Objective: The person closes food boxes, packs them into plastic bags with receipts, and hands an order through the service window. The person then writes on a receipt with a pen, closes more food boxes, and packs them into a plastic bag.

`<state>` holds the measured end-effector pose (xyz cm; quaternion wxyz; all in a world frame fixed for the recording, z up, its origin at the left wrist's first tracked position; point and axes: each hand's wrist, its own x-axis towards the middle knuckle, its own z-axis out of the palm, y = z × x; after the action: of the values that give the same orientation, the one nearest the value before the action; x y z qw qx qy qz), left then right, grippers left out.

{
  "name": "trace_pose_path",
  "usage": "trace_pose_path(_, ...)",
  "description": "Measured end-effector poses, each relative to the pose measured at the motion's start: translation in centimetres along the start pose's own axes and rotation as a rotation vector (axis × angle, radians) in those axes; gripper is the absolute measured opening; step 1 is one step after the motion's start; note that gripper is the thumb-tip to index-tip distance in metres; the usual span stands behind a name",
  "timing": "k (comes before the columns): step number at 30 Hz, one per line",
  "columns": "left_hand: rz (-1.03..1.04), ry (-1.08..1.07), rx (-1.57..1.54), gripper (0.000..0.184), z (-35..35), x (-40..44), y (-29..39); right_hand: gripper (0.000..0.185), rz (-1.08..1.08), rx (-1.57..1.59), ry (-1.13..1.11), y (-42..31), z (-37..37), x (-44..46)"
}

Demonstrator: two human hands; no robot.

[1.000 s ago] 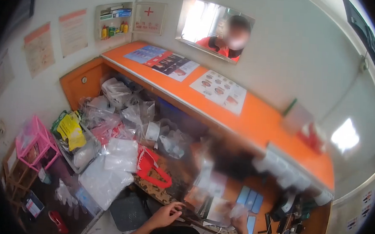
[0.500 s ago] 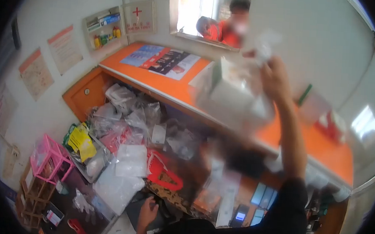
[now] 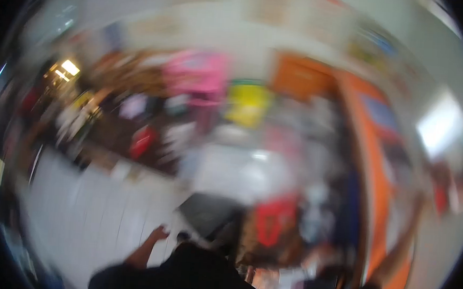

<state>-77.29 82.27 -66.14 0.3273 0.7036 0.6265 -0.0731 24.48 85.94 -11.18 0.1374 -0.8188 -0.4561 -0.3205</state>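
Observation:
The whole view is smeared by motion. My left hand hangs low over the pale floor, beside a dark grey chair-like thing. Its fingers look loosely bent and apart, with nothing visible in them. At the right, my right arm stretches out along the orange counter. My right hand is a blur at the arm's end, so its fingers and whatever they may hold cannot be made out. A whitish patch shows under that arm, too blurred to name.
A brown desk holds a pink frame-like box, a yellow packet, clear plastic bags and a red bag. Pale floor lies at the left. An orange cabinet stands in the corner.
The view has swung strongly left, bringing in the floor and left side. My right hand, earlier raising a clear bag with a white box by the window, now appears blurred at the right edge.

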Motion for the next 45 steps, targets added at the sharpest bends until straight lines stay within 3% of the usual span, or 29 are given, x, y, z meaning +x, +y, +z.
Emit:
trace_pose_path(2,-0.174,0.072,-0.076,0.023,5.0,-4.7,-2.9,0.025,-0.099,0.023,0.126,-9.3,3.8,0.3)
trace_pose_path(3,0.096,-0.147,0.312,0.022,2.5,-7.3,-1.9,0.026,-0.132,0.073,0.182,-15.5,5.2,-0.5)
trace_pose_path(4,-0.064,-0.149,0.167,0.019,1.7,-9.3,-1.1,0.026,-0.162,0.149,0.198,-21.4,6.5,-2.2)
trace_pose_path(6,-0.213,-0.17,0.009,0.017,2.4,-14.2,-0.5,0.028,-0.28,0.34,0.051,-34.9,8.9,-9.2)
trace_pose_path(8,-0.23,-0.21,-0.433,0.027,2.5,-17.1,-1.7,0.03,-0.419,0.496,-0.189,-47.9,9.4,-17.3)
trace_pose_path(9,-0.232,-0.219,-0.433,0.027,3.1,-18.2,-2.9,0.031,-0.503,0.548,-0.319,-54.1,9.0,-21.7)
trace_pose_path(11,-0.053,0.096,-0.19,0.027,6.5,-20.7,-5.7,0.032,-0.752,0.602,-0.561,-66.3,6.8,-30.6)
trace_pose_path(13,-0.188,0.065,-0.384,0.025,7.0,-22.4,-8.6,0.034,-1.057,0.751,-0.696,-79.8,2.5,-38.9)
trace_pose_path(14,-0.316,0.057,-0.561,0.024,7.1,-23.5,-10.8,0.029,-0.949,1.253,-0.58,-85.6,2.2,-45.7)
trace_pose_path(16,-0.574,0.078,-0.91,0.022,6.8,-24.1,-17.2,0.03,-1.136,0.99,-1.077,-96.8,-4.7,-49.7)
trace_pose_path(17,-0.576,0.09,-0.893,0.022,7.0,-25.1,-20.8,0.03,-1.129,1.011,-1.066,-102.1,-4.8,-51.5)
trace_pose_path(19,-0.528,0.293,-0.958,0.02,5.7,-26.6,-27.5,0.031,-1.204,1.047,-0.571,-113.1,-3.3,-54.8)
trace_pose_path(20,-0.517,0.355,-0.989,0.019,5.2,-27.3,-30.3,0.033,-1.131,0.992,-0.85,-116.9,-5.2,-52.0)
trace_pose_path(21,-0.581,0.291,-0.658,0.019,3.7,-27.3,-33.0,0.035,-1.027,0.904,-1.097,-120.8,-7.6,-48.9)
trace_pose_path(22,-0.613,0.242,-0.304,0.02,0.4,-25.7,-37.2,0.036,-0.977,0.895,-0.965,-124.6,-4.8,-49.0)
trace_pose_path(23,-0.616,0.252,-0.301,0.02,-3.5,-24.6,-40.0,0.037,-0.971,0.922,-0.733,-127.9,-0.2,-50.0)
trace_pose_path(25,-0.623,0.772,-0.785,0.025,-12.0,-23.9,-42.4,0.039,-0.951,0.934,-0.355,-134.3,7.3,-50.6)
trace_pose_path(28,-0.659,0.841,-1.098,0.028,-23.0,-20.7,-45.0,0.039,-1.057,0.655,-0.415,-136.9,4.9,-47.4)
trace_pose_path(32,-0.699,0.655,-1.007,0.025,-30.9,-15.3,-52.4,0.038,-1.134,0.466,-0.562,-142.3,3.4,-44.2)
trace_pose_path(34,-0.618,0.688,-0.7,0.025,-33.8,-12.1,-56.3,0.04,-0.522,0.55,-1.113,-145.3,0.0,-41.6)
trace_pose_path(35,-0.63,0.521,-0.444,0.025,-35.1,-9.1,-60.0,0.04,-0.537,0.541,-1.106,-147.9,1.3,-42.5)
trace_pose_path(36,-0.631,0.345,-0.192,0.026,-36.2,-6.9,-63.2,0.042,-0.719,0.581,-0.841,-149.4,4.4,-45.6)
trace_pose_path(37,-0.626,0.558,-0.325,0.027,-38.5,-5.5,-64.5,0.044,-0.884,0.607,-0.585,-149.9,5.8,-47.7)
trace_pose_path(39,-0.643,0.91,-0.492,0.028,-47.0,-0.3,-68.0,0.046,-0.585,0.806,-1.097,-154.6,-6.7,-47.7)
trace_pose_path(41,-0.579,1.09,-0.385,0.024,-55.0,4.1,-71.3,0.031,-0.678,0.916,-1.273,-157.9,-12.1,-52.1)
trace_pose_path(42,-0.568,0.981,-0.323,0.025,-58.6,6.4,-74.2,0.03,-0.704,1.02,-1.202,-159.2,-11.4,-57.1)
trace_pose_path(43,-0.549,0.869,-0.261,0.027,-61.2,8.6,-76.9,0.032,-0.653,1.05,-1.353,-161.0,-14.9,-58.0)
trace_pose_path(44,-0.468,1.095,-0.176,0.027,-62.9,11.0,-78.8,0.034,-0.589,1.074,-1.504,-162.9,-18.1,-58.2)
trace_pose_path(45,-0.447,1.068,-0.119,0.021,-64.2,12.8,-81.2,0.034,-0.567,1.059,-1.498,-165.3,-18.4,-59.2)
